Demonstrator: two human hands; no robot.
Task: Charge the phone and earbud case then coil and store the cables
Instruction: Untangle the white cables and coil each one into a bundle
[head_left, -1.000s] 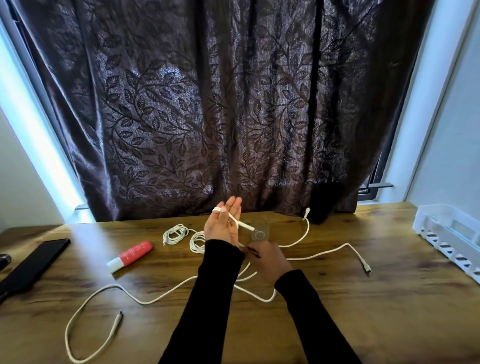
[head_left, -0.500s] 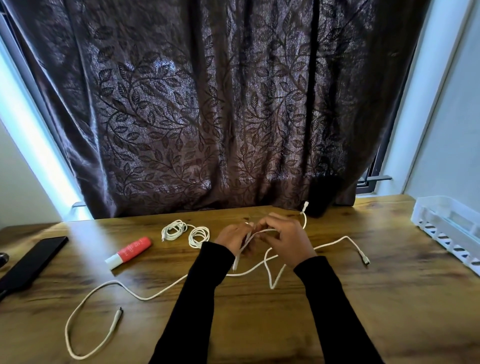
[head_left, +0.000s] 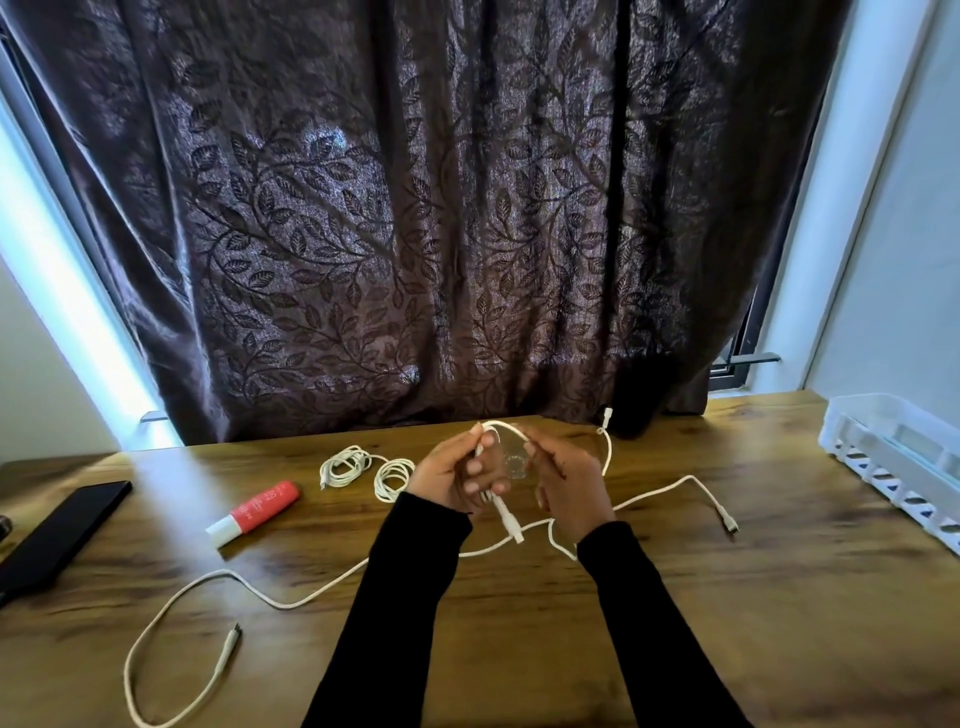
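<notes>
My left hand (head_left: 457, 475) grips a white cable (head_left: 506, 514) near its plug end, which hangs down below my fingers. The cable arches over the top to my right hand (head_left: 569, 480), which pinches it, forming a small loop between both hands. The rest of that cable trails on the wooden table (head_left: 519, 649) toward a plug at the right (head_left: 727, 522). A second long white cable (head_left: 223, 582) snakes across the left front of the table. Two coiled white cables (head_left: 363, 470) lie behind my left hand. The black phone (head_left: 62, 535) lies at the far left.
A red and white tube (head_left: 257, 512) lies left of centre. A white plastic basket (head_left: 898, 457) stands at the right edge. A dark patterned curtain (head_left: 441, 234) hangs behind the table. A small clear object (head_left: 514, 460) sits between my hands.
My left hand has turned from palm-up to gripping the cable with its plug hanging down. My right hand rose from the table and bent the cable over into a loop.
</notes>
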